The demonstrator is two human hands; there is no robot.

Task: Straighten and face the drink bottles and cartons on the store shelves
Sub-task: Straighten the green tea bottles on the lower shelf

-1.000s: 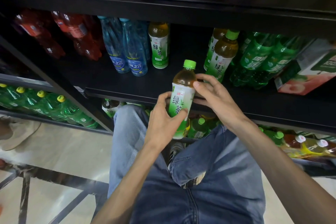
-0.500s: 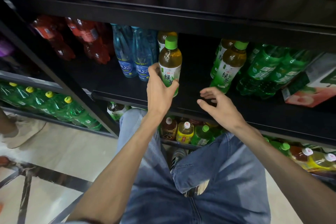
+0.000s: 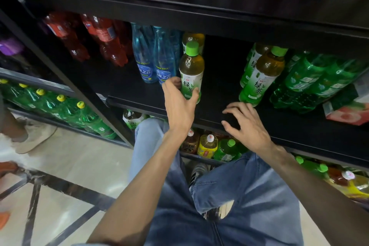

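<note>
A green-tea bottle [image 3: 191,70] with a green cap stands upright on the dark middle shelf [image 3: 219,90], its label facing me, in front of another tea bottle [image 3: 193,37]. My left hand [image 3: 179,104] grips its lower part, thumb on the left and fingers round the right. My right hand [image 3: 245,124] hovers over the shelf's front edge with fingers loosely spread, holding nothing. To its right, two more green-tea bottles [image 3: 263,75] stand in a row.
Blue water bottles [image 3: 153,60] and red bottles [image 3: 103,40] stand to the left, green soda bottles [image 3: 311,80] and a peach carton [image 3: 351,106] to the right. The lower shelf holds yellow and green bottles [image 3: 217,146]. My knees in jeans are below.
My left hand carried the tea bottle from in front of me up onto the shelf beside the water bottles. My right hand let go of it and stays near the shelf edge.
</note>
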